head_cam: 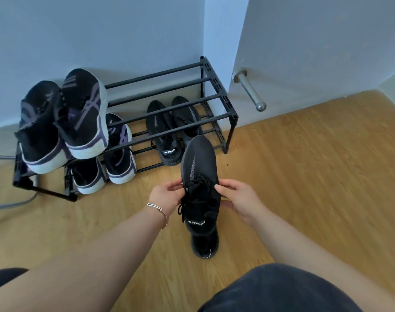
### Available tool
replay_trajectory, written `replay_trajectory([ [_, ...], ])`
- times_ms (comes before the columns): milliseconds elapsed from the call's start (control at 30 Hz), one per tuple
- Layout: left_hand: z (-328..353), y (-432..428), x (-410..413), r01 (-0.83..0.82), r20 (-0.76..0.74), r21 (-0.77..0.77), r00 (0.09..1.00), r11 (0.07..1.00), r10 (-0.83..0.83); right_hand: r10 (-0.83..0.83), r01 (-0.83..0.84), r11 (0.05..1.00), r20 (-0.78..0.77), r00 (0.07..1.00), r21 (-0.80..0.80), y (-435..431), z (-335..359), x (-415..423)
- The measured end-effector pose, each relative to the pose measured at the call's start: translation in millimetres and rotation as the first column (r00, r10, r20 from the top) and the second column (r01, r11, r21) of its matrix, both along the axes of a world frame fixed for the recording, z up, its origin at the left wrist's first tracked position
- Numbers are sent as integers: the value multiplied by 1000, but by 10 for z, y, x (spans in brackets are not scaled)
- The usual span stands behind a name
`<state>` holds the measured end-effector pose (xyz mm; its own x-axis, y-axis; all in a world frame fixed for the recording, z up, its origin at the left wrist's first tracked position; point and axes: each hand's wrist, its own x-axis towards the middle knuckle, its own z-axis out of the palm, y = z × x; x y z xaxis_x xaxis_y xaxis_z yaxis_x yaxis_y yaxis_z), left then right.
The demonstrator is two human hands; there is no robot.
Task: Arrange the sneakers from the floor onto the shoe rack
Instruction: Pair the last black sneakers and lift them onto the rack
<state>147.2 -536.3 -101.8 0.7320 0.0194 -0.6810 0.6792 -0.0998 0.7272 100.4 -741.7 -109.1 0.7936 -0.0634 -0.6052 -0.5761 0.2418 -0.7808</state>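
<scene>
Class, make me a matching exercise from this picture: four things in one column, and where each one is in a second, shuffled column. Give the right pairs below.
Things
1. all-black knit sneaker with a grey stripe
2. pair of black and purple sneakers with white soles
3. pair of all-black knit sneakers
4. silver metal door handle

Places
A. top tier of the black metal shoe rack, left end
B. on the white door at right
C. held between the left hand and the right hand
D. lower tier of the rack, right side

Pairs: 1-C, 2-A, 3-D, 4-B
</scene>
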Motion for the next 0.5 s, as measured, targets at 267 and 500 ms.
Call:
replay_trajectory([
  [267,-6,881,-9,-73,-9,46,997,996,73,97,-93,995,-102,990,45,875,18,279],
  [500,-480,1157,-286,-62,-149,25,987,998,65,116,-126,992,-267,957,-22,1181,-287,57],
])
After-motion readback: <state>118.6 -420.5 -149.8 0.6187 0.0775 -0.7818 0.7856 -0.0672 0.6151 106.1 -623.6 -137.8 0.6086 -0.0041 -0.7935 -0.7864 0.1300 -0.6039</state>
